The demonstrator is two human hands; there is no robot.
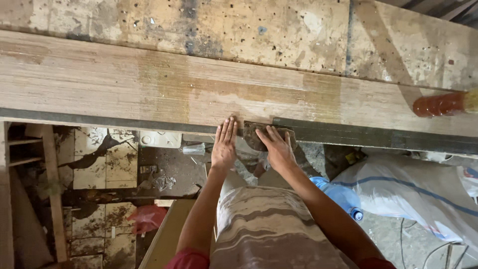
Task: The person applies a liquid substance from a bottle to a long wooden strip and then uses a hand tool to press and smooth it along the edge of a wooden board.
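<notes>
- The right hand [278, 149] lies flat over a dark brown pad [259, 135], fingers spread narrowly on top of it, pressing it against the near edge of the long wooden board [149, 84]; it covers the pad rather than closing round it.
- The left hand [224, 144] is open, fingers straight and close together, fingertips resting on the same dark edge just beside the pad; it holds nothing.
- The pad sits at the board's front edge, roughly midway along the visible length, between the two hands; its long axis runs left to right, in line with the edge.
- The board's long axis runs across the whole view from left to right, sloping slightly downward to the right; its grain follows the same line, and its near edge is a dark strip [378, 135].
- The board's pale face carries a browner patch just above the hands.
- Beyond the board lies a stained, spotted counter [259, 30], running the same way.
- At the far right, on the board, lies an orange-red handle with a pale yellow end [440, 103], its long axis roughly along the board.
- Below the hands, both forearms lead back to red sleeves and a marbled grey and white garment [269, 229].
- On the floor beneath: a blue plastic bottle [341, 197] to the right, a white sack with a blue stripe [413, 194] beyond it, a red bag [147, 217] to the left, and dirty tiles [107, 164].
</notes>
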